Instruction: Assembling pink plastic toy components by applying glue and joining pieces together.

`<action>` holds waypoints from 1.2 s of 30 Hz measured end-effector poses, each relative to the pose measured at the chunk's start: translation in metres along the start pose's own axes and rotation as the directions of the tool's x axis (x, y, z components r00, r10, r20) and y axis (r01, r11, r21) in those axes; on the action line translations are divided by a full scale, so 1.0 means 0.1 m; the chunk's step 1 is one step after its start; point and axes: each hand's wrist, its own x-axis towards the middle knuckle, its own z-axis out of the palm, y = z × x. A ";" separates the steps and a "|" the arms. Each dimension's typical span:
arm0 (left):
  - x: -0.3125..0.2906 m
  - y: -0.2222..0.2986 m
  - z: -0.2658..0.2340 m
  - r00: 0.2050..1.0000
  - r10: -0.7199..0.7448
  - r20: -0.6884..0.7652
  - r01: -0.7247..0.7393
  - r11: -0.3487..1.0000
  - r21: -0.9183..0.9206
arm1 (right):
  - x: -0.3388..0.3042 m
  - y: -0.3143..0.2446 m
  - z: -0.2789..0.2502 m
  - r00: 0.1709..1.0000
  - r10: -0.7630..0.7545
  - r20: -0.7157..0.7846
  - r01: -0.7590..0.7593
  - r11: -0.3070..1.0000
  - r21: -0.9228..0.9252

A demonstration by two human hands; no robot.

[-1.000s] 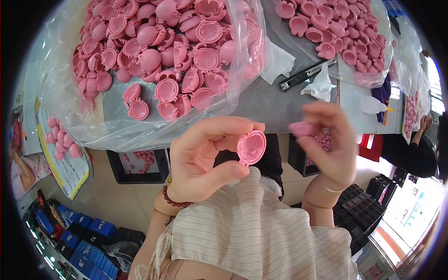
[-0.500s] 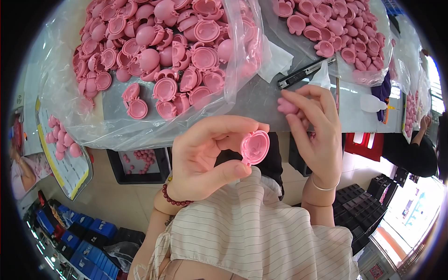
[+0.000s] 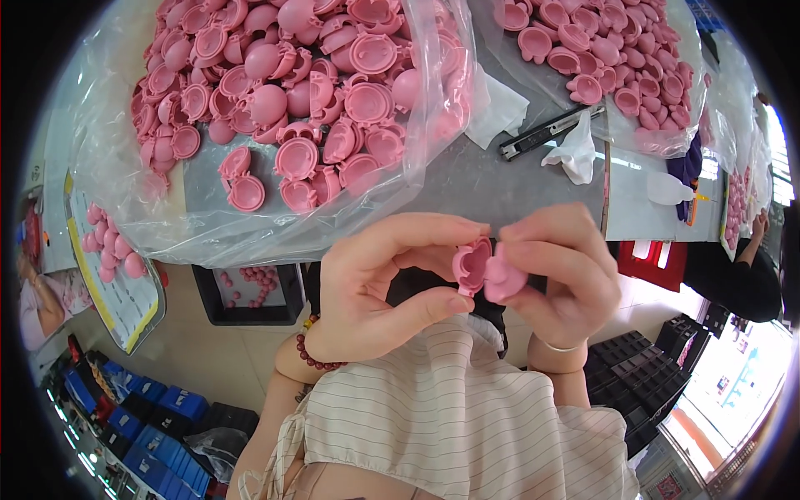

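Note:
Between thumb and fingers, my left hand (image 3: 375,279) grips a pink hollow half-shell (image 3: 471,264) by its rim, its open side turned to the right. My right hand (image 3: 568,275) pinches a smaller pink rounded piece with lobes (image 3: 504,277). The two pink parts meet or nearly meet in front of my body, just off the table's near edge; whether they touch I cannot tell. Beyond my left hand, a clear plastic bag (image 3: 292,237) lies open with many pink hinged round shells (image 3: 268,104) on it.
At the back right, smaller pink pieces (image 3: 575,37) heap on another plastic sheet. A black utility knife (image 3: 542,135) and crumpled white tissue (image 3: 575,154) lie on the grey table (image 3: 467,187). Below the table edge stands a black tray (image 3: 250,312) of pink balls. A co-worker's arm (image 3: 746,250) shows far right.
My right hand has come down and left, bringing the small lobed piece to the half-shell. My left hand has shifted slightly right and turned the shell's opening toward it.

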 end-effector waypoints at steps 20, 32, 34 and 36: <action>0.01 -0.04 0.02 0.999 0.004 -0.046 -0.002 0.999 0.052 | -0.20 -0.01 0.11 0.967 -0.238 -0.087 0.221 0.960 -0.170; 0.01 -0.08 -0.05 0.993 0.110 -0.031 -0.104 0.981 0.167 | -0.37 0.50 -0.68 0.484 -0.228 -0.845 -0.217 0.904 -0.368; 0.00 -0.05 -0.09 0.993 0.114 -0.009 -0.110 0.976 0.189 | -0.36 0.64 -0.86 0.335 -0.228 -0.914 -0.290 0.898 -0.330; 0.00 -0.04 -0.11 0.993 0.115 0.019 -0.117 0.972 0.206 | -0.42 0.79 -1.03 0.422 -0.228 -0.878 -0.411 0.815 -0.409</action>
